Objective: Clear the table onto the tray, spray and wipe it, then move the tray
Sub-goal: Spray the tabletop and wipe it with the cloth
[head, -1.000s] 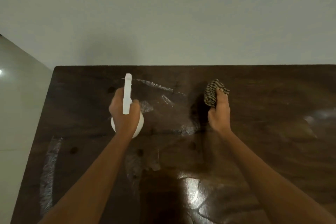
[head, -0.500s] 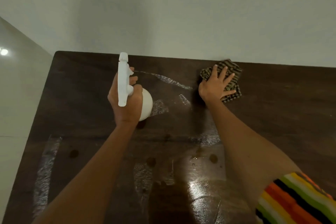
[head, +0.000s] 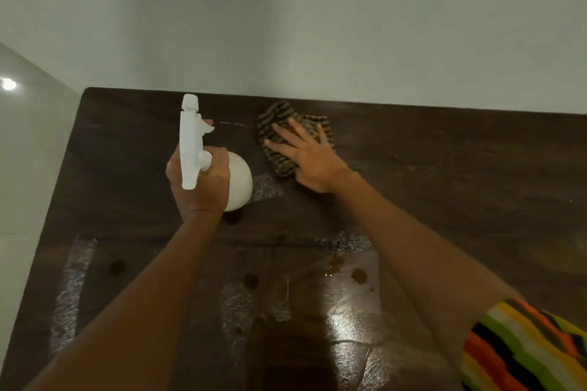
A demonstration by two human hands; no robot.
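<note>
Left hand [head: 200, 190] grips spray bottle [head: 239, 182] | right hand [head: 313, 159] flat, fingers spread on cloth [head: 276, 124] | press evenly, overlap strokes

Dark table [head: 444, 168], striped cloth [head: 275, 115] atop

The wall [head: 317, 25] closes off the worktop's [head: 476, 184] far edge. Near it, spray bottle [head: 239, 181] and cloth [head: 270, 114] leave a narrow gap between them; bare surface runs toward the right edge.
</note>
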